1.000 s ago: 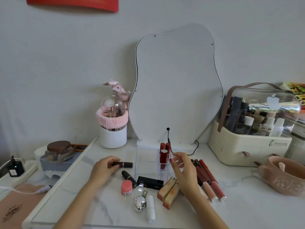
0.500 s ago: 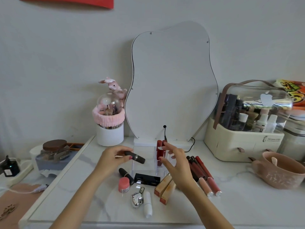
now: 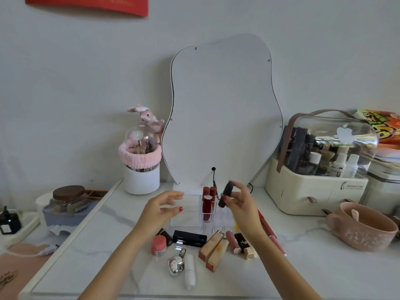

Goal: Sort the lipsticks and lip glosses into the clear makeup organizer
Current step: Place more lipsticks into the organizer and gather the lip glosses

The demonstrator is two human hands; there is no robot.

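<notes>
Step in hand: placement of one dark lipstick point(image 3: 225, 194) into the clear organizer point(image 3: 190, 213) at centre frame. Your right hand point(image 3: 240, 204) pinches that tube between thumb and fingertips, tilted, held just above the organizer's right-hand slots. Your left hand point(image 3: 161, 207) is empty, fingers loosely spread, hovering at the organizer's left edge; whether it touches the acrylic cannot be told.

Next move, as judged: bring the tube upright, line it up over a free slot beside the red tubes point(image 3: 208, 201), lower it straight. Slots look narrow, so a tilted entry would likely catch the wall or knock the neighbours.

Count, organizer: three red tubes standing, as far as can be made out.

Count, loose on the marble top point(image 3: 313, 267), lower centre of frame:
- black round tube point(image 3: 165, 233), 1, partly hidden
- black rectangular case point(image 3: 189, 238), 1
- gold-and-orange square tubes point(image 3: 214, 247), 2
- pink gloss point(image 3: 232, 240), 1
- black tube with gold base point(image 3: 244, 245), 1
- long red and pink glosses point(image 3: 269, 231), at least 2, your right arm hides part
- white stick point(image 3: 190, 271), 1
- pink jar point(image 3: 159, 245), 1
- silver heart charm point(image 3: 176, 265), 1

Sorting is at an early stage.
</notes>
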